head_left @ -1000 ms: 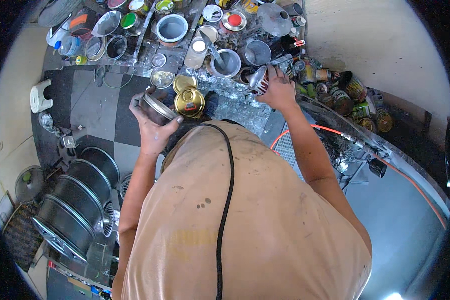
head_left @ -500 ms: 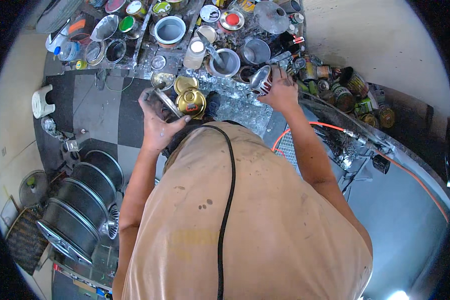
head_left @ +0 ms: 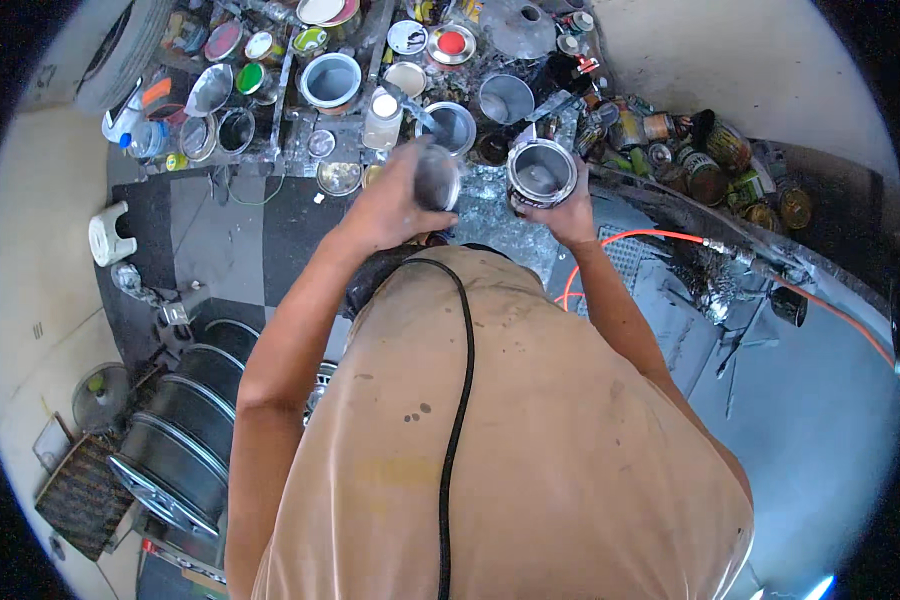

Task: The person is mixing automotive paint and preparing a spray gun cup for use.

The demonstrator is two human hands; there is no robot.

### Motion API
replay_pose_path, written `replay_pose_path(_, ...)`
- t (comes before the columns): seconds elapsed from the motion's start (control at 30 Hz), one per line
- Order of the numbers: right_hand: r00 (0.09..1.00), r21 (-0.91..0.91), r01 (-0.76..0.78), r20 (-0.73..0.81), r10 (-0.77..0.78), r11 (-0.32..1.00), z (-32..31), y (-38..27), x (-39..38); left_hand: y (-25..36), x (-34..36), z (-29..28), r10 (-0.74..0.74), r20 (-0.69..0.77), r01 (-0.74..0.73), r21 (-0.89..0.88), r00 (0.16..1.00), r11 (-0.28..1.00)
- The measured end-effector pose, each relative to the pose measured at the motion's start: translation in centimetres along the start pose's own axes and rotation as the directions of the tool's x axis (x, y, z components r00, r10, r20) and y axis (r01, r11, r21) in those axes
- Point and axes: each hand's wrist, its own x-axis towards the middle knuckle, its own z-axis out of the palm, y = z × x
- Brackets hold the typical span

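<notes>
My left hand grips a round metal lid by its edge, fingers over the far side and thumb along the near one. Motion blurs the lid, which tilts toward the middle. In my right hand is a metal paint can without its cover, its mouth facing up at me and its inside dull grey. A gap separates the lid from the can. Just past the lid stands a grey-lined tub with a flat stirring stick leaning in it. A white-capped bottle is beside the tub.
A cluttered bench with several paint cans and jars runs along the far side. Used cans pile up at the far right. An orange hose crosses on the right. Wheel rims and a white stool stand at the left.
My left hand has swung right and away with the lid, toward the can. My right hand has turned the can from lying sideways to mouth up. The view has shifted slightly.
</notes>
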Motion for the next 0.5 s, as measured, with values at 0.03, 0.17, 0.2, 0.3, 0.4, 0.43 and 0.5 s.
replay_pose_path(0.03, 1.000, 0.007, -0.001, -0.009, 0.001, 1.000, 0.1, -0.2, -0.2, 0.4, 1.1, 0.8, 0.096, -0.011, -0.095, 0.056, 0.995, 0.994)
replay_pose_path(0.17, 0.988, -0.086, 0.152, 0.031, -0.150, 0.985, 0.6, -1.5, -0.8, 4.1, 5.0, 3.3, 0.210, 0.122, -0.232, 0.211, 0.970, 0.950)
replay_pose_path(0.2, 0.988, -0.079, 0.154, 0.018, -0.153, 0.985, 0.7, -1.8, -0.9, 4.6, 5.5, 3.8, 0.215, 0.129, -0.240, 0.222, 0.968, 0.945)
replay_pose_path(0.3, 0.957, -0.244, 0.289, 0.059, -0.284, 0.926, 1.1, -2.3, -1.0, 5.4, 5.9, 5.6, 0.244, 0.206, -0.307, 0.386, 0.948, 0.870)
replay_pose_path(0.4, 0.942, -0.277, 0.336, 0.087, -0.325, 0.900, 1.4, -3.1, -1.0, 4.6, 5.2, 6.1, 0.268, 0.217, -0.341, 0.463, 0.939, 0.818)
replay_pose_path(0.43, 0.943, -0.265, 0.334, 0.099, -0.319, 0.905, 1.6, -3.4, -1.3, 4.3, 4.8, 6.1, 0.290, 0.205, -0.354, 0.479, 0.935, 0.803)
replay_pose_path(0.5, 0.943, -0.238, 0.330, 0.127, -0.308, 0.913, 2.1, -4.2, -1.5, 3.6, 4.1, 5.9, 0.331, 0.182, -0.377, 0.511, 0.926, 0.773)
